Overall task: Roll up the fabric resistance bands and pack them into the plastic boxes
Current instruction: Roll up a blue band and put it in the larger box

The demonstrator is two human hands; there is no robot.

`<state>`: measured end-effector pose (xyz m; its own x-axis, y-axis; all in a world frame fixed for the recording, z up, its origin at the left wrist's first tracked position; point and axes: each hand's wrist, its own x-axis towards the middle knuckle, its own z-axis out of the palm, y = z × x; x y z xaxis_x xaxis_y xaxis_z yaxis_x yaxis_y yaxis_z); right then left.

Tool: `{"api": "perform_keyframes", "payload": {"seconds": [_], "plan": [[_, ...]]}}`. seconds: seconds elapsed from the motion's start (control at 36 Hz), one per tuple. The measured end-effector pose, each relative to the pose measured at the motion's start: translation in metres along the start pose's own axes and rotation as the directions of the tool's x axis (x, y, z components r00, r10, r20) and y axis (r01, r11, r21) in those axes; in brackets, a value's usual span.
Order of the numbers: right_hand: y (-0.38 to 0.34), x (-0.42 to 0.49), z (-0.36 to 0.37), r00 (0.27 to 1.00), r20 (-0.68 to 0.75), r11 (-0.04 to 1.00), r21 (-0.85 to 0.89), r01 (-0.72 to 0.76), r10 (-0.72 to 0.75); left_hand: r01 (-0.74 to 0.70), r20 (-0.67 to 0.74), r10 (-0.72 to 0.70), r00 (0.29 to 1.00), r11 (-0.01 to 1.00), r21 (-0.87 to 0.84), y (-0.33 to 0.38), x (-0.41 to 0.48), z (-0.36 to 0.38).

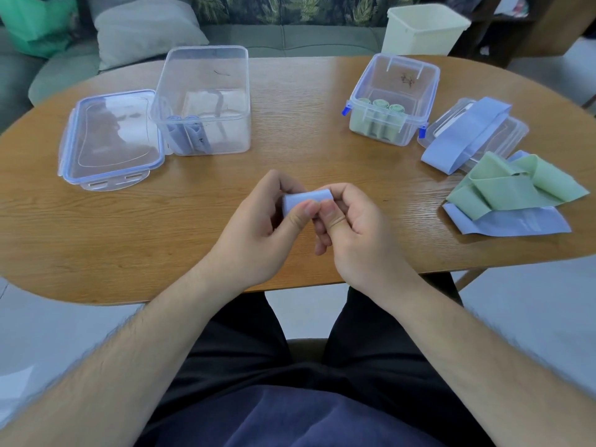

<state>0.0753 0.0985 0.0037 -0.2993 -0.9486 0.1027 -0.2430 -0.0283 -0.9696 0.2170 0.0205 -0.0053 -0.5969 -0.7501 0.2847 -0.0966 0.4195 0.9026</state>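
Note:
A rolled-up light blue band [306,199] is held above the table's near middle between both hands. My left hand [261,230] grips its left end and my right hand [354,230] pinches its right end. The large clear box [206,69] at the back left holds two rolled blue bands [187,133]. A smaller clear box [393,98] with blue clips at the back right holds three rolled green bands [382,106]. Loose at the right lie a blue band [464,133], a green band [509,185] and another blue band [516,224] beneath it.
The large box's lid [109,140] lies flat at the left of the wooden table [290,130]. The small box's lid [512,130] lies under the loose blue band at the right. A cream bin [422,27] and a sofa stand beyond the table.

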Motion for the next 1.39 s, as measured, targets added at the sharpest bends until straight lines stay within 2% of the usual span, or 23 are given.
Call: {"api": "perform_keyframes", "payload": {"seconds": [0.14,0.25,0.33,0.42,0.56,0.61,0.69,0.78,0.86,1.06,1.14,1.19,1.28,1.39], "plan": [[0.001,-0.001,0.0,0.999,-0.024,1.0,-0.012,-0.021,0.021,0.041,0.044,-0.04,0.998,0.999,-0.011,-0.004,0.001,0.002],[0.003,0.001,-0.001,0.999,-0.021,0.999,-0.018,-0.028,0.027,0.086,0.094,-0.075,0.993,0.989,-0.117,-0.005,0.001,-0.001],[0.002,0.003,-0.003,1.0,-0.004,1.0,-0.023,-0.011,0.011,0.043,0.07,-0.036,0.997,0.994,-0.102,-0.007,0.001,0.0],[0.004,0.003,-0.003,1.0,0.0,1.0,-0.019,-0.002,0.002,-0.025,0.026,0.025,0.999,1.0,-0.003,-0.009,0.0,0.002],[0.009,0.002,-0.003,1.0,0.009,0.999,-0.04,0.015,-0.015,0.031,0.05,-0.026,0.998,0.993,-0.11,-0.016,0.003,0.002],[0.009,0.003,-0.004,0.999,0.042,0.999,-0.053,0.005,-0.003,0.038,0.035,-0.035,0.999,0.996,-0.084,-0.021,0.005,-0.001],[0.003,0.006,-0.003,0.998,0.049,0.999,0.026,-0.047,0.046,0.043,-0.029,-0.044,0.999,0.998,-0.045,-0.025,0.008,-0.008],[-0.004,0.016,0.001,0.993,0.028,0.974,0.194,-0.114,0.111,0.054,-0.08,-0.059,0.995,0.997,-0.055,-0.029,0.012,-0.015],[-0.012,0.033,0.008,0.991,0.045,0.969,0.209,-0.13,0.123,0.033,-0.144,-0.034,0.989,0.999,-0.004,-0.03,0.015,-0.024],[-0.047,0.099,0.025,0.987,0.144,0.998,-0.005,-0.069,0.069,-0.032,-0.304,0.103,0.947,0.973,0.23,-0.035,0.034,-0.055],[-0.072,0.135,0.036,0.989,0.151,0.982,-0.185,0.036,-0.008,-0.046,-0.409,0.266,0.873,0.879,0.474,-0.06,0.046,-0.07],[-0.087,0.162,0.044,0.985,0.153,0.933,-0.338,0.127,-0.079,0.031,-0.471,0.31,0.826,0.81,0.586,-0.08,0.054,-0.079],[-0.093,0.204,0.058,0.97,0.203,0.807,-0.546,0.226,-0.134,0.113,-0.482,0.334,0.81,0.718,0.687,-0.1,0.065,-0.088],[-0.083,0.246,0.082,0.95,0.306,0.641,-0.719,0.269,-0.055,0.186,-0.497,0.305,0.812,0.672,0.717,-0.113,0.077,-0.097]]}}
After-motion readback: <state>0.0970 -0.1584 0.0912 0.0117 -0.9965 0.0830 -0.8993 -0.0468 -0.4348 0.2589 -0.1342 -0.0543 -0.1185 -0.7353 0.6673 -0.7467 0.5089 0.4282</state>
